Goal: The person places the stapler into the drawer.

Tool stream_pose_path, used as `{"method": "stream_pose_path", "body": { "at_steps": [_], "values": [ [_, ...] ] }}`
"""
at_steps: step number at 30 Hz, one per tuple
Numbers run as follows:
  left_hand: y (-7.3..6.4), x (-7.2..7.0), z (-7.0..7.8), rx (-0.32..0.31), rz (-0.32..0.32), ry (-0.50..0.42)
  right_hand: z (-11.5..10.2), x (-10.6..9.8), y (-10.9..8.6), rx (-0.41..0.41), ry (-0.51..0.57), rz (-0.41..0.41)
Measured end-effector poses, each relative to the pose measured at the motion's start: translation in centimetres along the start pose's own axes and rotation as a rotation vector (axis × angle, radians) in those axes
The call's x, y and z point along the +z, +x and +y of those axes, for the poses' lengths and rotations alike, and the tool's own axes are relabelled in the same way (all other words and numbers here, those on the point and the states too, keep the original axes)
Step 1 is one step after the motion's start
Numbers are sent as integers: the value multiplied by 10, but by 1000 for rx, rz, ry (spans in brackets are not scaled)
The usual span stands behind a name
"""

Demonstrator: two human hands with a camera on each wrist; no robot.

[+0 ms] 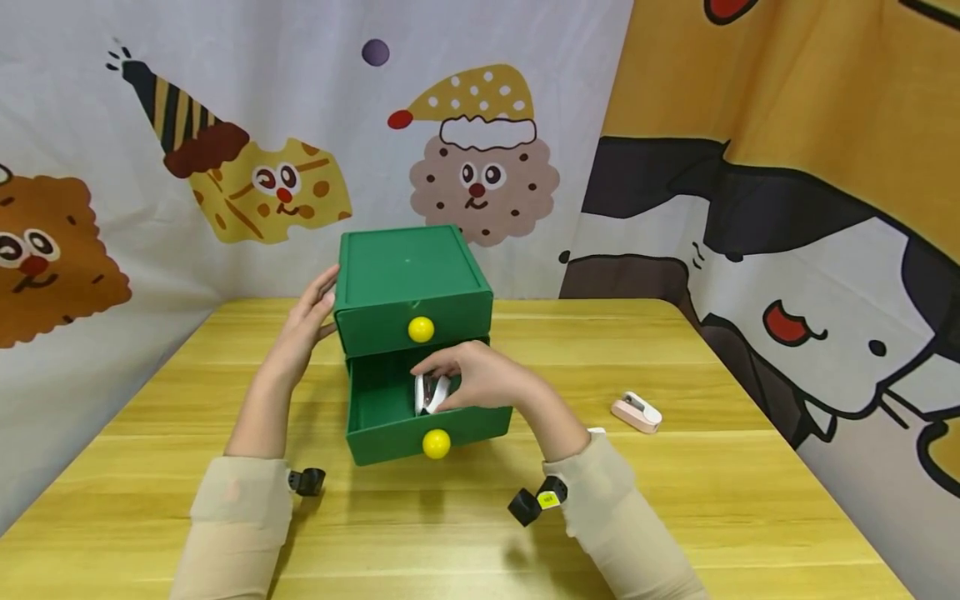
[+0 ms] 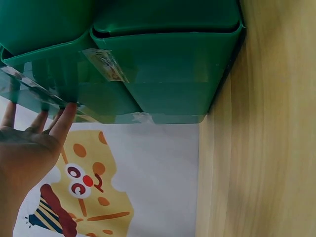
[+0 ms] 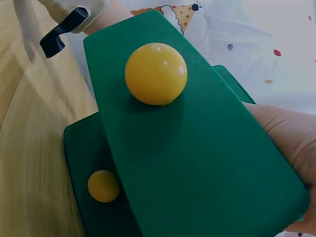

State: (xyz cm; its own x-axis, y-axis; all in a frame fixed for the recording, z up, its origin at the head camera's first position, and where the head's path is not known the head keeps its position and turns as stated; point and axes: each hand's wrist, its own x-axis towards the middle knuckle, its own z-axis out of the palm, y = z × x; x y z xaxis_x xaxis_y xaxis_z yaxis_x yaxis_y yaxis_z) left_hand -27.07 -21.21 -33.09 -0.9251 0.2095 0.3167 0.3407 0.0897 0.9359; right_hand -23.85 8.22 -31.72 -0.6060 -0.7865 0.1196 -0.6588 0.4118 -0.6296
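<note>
While only the head view shows right hand (image 1: 486,375) pinching white object (image 1: 420,395), outstretched left hand (image 1: 295,335) touches cabinet (image 1: 405,265).

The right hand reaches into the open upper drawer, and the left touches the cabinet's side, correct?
Not the upper drawer: the head view shows the right hand reaching into the open lower drawer. The left hand does touch the cabinet's side.
</note>
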Motion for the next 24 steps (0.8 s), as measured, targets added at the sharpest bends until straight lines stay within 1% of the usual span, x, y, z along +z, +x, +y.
{"method": "stream_pose_path", "body": {
  "at_steps": [3, 5, 7, 10, 13, 15, 17, 20, 24],
  "values": [
    [0, 0, 1, 5, 2, -4, -1, 0, 2, 15, -11, -32],
    [0, 0, 1, 6, 3, -3, -1, 1, 2, 26, 5, -39],
    [0, 0, 1, 4, 3, -2, 0, 1, 2, 32, 33, -37],
    [-1, 0, 1, -1, 2, 1, 1, 2, 0, 36, 80, -6],
    [-1, 0, 1, -2, 2, 3, 1, 2, -3, 25, 94, 60],
    [-1, 0, 1, -2, 4, 3, 2, 2, -5, -1, 97, 118],
    [-1, 0, 1, -3, 5, 5, 2, 2, -9, -41, 97, 182],
    [0, 0, 0, -7, 5, 8, 3, 2, -15, -121, 101, 281],
    [0, -1, -1, -8, 2, 11, 6, 1, -28, -210, 86, 402]
  ]
}}
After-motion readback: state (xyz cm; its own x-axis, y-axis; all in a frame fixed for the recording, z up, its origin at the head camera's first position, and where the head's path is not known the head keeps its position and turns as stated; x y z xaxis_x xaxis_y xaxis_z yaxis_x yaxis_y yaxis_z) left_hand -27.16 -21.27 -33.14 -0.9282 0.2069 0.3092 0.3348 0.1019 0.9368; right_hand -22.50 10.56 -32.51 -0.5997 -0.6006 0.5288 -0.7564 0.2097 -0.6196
